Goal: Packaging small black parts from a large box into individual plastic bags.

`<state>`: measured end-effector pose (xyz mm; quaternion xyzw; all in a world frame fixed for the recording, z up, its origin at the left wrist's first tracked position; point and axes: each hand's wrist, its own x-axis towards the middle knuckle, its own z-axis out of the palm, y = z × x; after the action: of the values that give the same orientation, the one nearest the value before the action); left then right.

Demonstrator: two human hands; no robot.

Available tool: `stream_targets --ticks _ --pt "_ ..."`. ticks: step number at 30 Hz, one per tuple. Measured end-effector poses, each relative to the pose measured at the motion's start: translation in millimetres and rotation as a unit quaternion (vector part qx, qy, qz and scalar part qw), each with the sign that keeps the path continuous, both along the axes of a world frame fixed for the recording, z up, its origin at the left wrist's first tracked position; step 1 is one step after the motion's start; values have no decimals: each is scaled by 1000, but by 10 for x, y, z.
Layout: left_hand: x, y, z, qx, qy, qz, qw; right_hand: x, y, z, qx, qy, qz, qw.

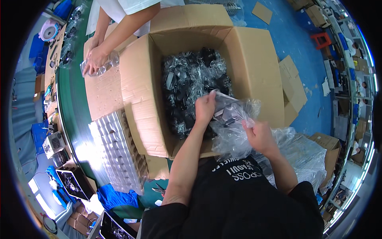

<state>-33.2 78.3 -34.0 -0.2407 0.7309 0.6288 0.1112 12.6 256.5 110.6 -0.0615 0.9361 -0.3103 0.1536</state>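
Observation:
A large open cardboard box point(137, 93) stands in front of me, filled with several dark items in clear plastic wrap point(195, 75). Over its near right corner I hold a clear plastic bag point(234, 115) stretched between both hands. My left hand point(205, 108) pinches the bag's upper left edge, above the wrapped items. My right hand point(260, 137) is closed on the bag's right side. Something grey and dark shows through the film, too blurred to name.
Across the box, a co-worker's hands point(97, 59) press on a clear plastic package point(101, 67) on cardboard. Stacked moulded trays point(115, 147) stand left of the box, beside a green work surface point(75, 99). Crumpled clear film point(302, 159) lies right of me; scissors point(159, 189) lie near my left elbow.

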Motion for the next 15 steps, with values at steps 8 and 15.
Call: stream_targets --ticks 8,15 --pt "-159 -361 -687 121 -61 82 987 -62 -76 131 -75 -67 -108 989" --pt "-120 -479 -300 122 -44 107 986 -337 54 -171 -122 -67 -85 987"
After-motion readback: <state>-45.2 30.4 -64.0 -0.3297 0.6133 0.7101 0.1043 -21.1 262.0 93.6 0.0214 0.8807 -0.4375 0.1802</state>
